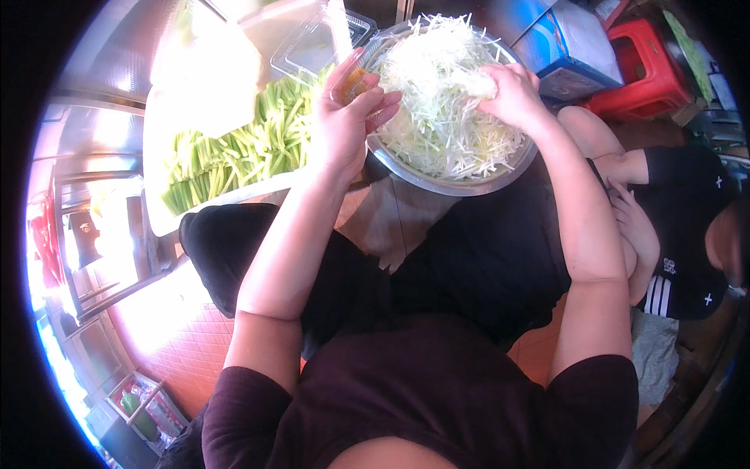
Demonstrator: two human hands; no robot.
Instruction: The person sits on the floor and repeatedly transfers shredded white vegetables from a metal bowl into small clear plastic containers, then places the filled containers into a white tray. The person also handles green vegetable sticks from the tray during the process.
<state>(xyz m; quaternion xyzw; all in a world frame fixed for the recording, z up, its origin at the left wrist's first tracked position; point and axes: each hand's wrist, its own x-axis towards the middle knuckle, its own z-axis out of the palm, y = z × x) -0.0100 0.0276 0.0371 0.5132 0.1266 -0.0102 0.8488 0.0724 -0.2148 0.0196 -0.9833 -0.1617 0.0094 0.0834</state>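
My left hand (351, 111) is raised between the tray and the bowl, its fingers curled around a small, shiny yellowish item (354, 84) that is partly hidden and too unclear to name. A wide metal bowl (445, 189) heaped with pale shredded vegetable (433, 105) stands in front of me. At the heap's right side my right hand (515, 94) grips a bunch of the shreds (479, 85). To the left, a white tray (246, 197) holds rows of cut green vegetable stalks (234, 152); glare washes out its upper part.
A clear plastic box (307, 50) sits at the tray's far end. Beyond the bowl on the right are a blue-and-white box (571, 53) and a red plastic stool (650, 76). Another person (674, 217) sits close by on my right. A crate (146, 410) stands on the floor, lower left.
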